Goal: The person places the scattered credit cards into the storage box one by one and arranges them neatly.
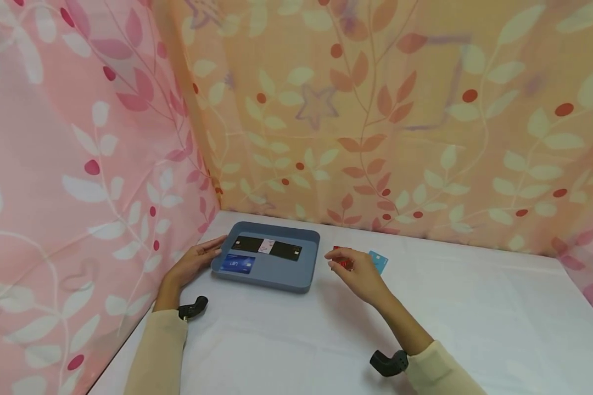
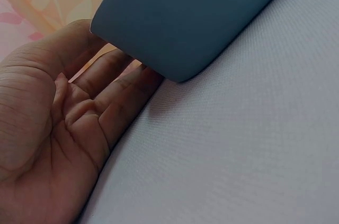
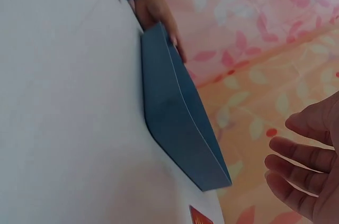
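Observation:
A blue-grey tray [image 1: 281,274] stands on the white cloth, and my left hand [image 1: 192,266] lies along its left side, fingers extended and touching the wall. Inside the tray, a black card [image 1: 246,244], a pale patterned piece [image 1: 266,246] and another black card [image 1: 286,251] form a row. In front of them lies a blue card [image 1: 238,264]. To the tray's right, my right hand [image 1: 364,277] hovers with loosely bent fingers and holds nothing. Partly hidden behind it are a red card [image 1: 343,264] and a light blue card [image 1: 378,261].
A pink leaf-patterned curtain [image 1: 104,181] hangs close at the left. An orange-lit patterned curtain [image 1: 365,120] stands behind the table. White cloth [image 1: 277,340] covers the table. A black wrist device [image 1: 192,308] sits at the left wrist, and another black device [image 1: 389,363] at the right.

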